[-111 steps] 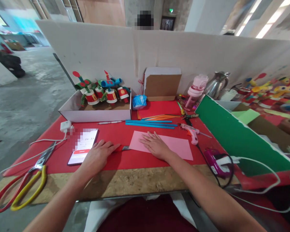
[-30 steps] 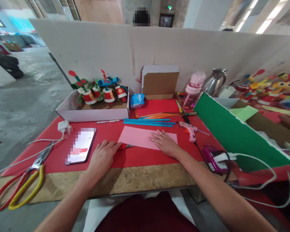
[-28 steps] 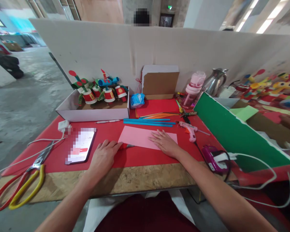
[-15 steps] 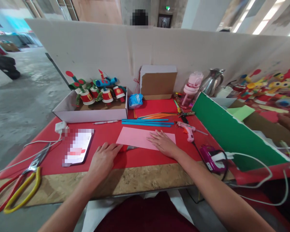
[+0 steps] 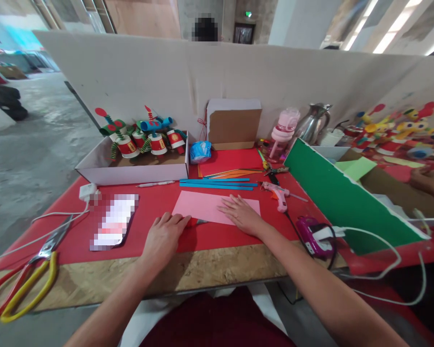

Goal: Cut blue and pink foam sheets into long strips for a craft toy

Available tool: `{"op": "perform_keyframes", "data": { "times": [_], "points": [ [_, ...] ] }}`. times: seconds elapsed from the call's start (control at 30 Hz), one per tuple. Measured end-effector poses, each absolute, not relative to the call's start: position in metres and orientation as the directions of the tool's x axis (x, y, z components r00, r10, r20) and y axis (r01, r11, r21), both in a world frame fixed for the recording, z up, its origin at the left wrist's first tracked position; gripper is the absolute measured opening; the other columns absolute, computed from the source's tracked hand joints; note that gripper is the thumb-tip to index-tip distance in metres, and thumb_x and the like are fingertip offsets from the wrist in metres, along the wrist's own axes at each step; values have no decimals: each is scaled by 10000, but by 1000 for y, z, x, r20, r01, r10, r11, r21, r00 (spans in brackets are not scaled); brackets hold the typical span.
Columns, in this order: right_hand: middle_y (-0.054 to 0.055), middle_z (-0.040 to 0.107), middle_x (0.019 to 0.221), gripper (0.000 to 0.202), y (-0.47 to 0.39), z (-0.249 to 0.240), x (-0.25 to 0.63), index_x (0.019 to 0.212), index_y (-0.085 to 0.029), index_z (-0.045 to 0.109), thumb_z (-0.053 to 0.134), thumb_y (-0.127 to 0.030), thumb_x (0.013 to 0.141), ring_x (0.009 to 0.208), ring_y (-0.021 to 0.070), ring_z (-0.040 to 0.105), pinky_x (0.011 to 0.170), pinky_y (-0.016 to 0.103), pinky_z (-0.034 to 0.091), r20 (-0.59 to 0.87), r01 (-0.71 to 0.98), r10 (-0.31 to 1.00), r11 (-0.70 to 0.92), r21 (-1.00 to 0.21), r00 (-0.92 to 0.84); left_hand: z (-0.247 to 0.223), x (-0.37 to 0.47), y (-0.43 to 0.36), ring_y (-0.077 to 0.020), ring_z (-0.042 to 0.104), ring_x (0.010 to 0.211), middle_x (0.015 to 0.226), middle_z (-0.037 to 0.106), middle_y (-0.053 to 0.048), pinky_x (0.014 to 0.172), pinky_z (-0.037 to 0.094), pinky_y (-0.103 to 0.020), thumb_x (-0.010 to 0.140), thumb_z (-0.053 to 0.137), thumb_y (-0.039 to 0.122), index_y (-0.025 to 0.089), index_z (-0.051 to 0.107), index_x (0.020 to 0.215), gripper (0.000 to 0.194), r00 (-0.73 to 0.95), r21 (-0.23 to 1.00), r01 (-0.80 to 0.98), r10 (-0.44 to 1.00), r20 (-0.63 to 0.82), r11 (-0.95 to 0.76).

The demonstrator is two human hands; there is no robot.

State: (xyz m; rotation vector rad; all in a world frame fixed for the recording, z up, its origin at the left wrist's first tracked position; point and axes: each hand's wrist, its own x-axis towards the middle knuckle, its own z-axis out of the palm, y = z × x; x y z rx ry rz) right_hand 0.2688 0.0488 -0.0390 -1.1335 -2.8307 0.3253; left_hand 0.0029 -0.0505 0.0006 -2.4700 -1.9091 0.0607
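Observation:
A sheet of pink paper [image 5: 197, 205] lies flat on the red table covering. My right hand [image 5: 240, 214] rests on its right part with the fingers spread. At the lower left edge of the paper is my left hand [image 5: 166, 235], its fingers curled and bunched together. From its fingertips a small red tool with a grey tip [image 5: 202, 221] points to the right along the paper's lower edge. Most of this tool is hidden by the hand, so its exact kind is unclear. Blue paper strips [image 5: 217, 183] lie just behind the pink sheet.
Left are a phone [image 5: 117, 221], large scissors [image 5: 47, 250] and a white box [image 5: 133, 174] of paper-cup figures. Right are a pink glue gun [image 5: 280, 195], a purple device [image 5: 316, 238] with cables and a green panel [image 5: 347, 197]. Another person's hand [image 5: 430, 180] is far right.
My left hand has slid a little to the right along the paper's lower edge, and the grey tip with it. My right hand stays on the paper. The view has shifted slightly.

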Motion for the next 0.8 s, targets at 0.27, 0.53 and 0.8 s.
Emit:
{"op": "perform_keyframes", "data": {
  "times": [0.27, 0.53, 0.8],
  "points": [
    [36, 368, 1560, 442, 46, -35, 266, 1459, -304, 444, 327, -292, 1034, 1479, 290, 201, 1186, 550, 215, -31, 690, 701, 690, -218, -712, 6, 10, -51, -254, 552, 1073, 1219, 653, -72, 884, 423, -373, 824, 419, -32, 258, 555, 1322, 592, 223, -14, 974, 973, -56, -224],
    [21, 341, 1570, 446, 49, -28, 236, 1468, -311, 429, 316, -348, 1038, 1482, 296, 188, 1186, 563, 197, -70, 708, 727, 635, -309, -683, 0, -11, -51, -260, 548, 1062, 1228, 661, -75, 863, 440, -373, 802, 398, -31, 235, 569, 1307, 596, 228, -73, 972, 973, 36, -225],
    [44, 365, 1559, 448, 57, -32, 288, 1459, -278, 446, 303, -297, 1035, 1480, 265, 209, 1187, 556, 201, -62, 666, 683, 683, -300, -728, 1, -13, -50, -251, 549, 1067, 1234, 662, -65, 892, 432, -370, 778, 388, -40, 247, 580, 1294, 621, 241, -67, 969, 970, 34, -239]
  ]
}}
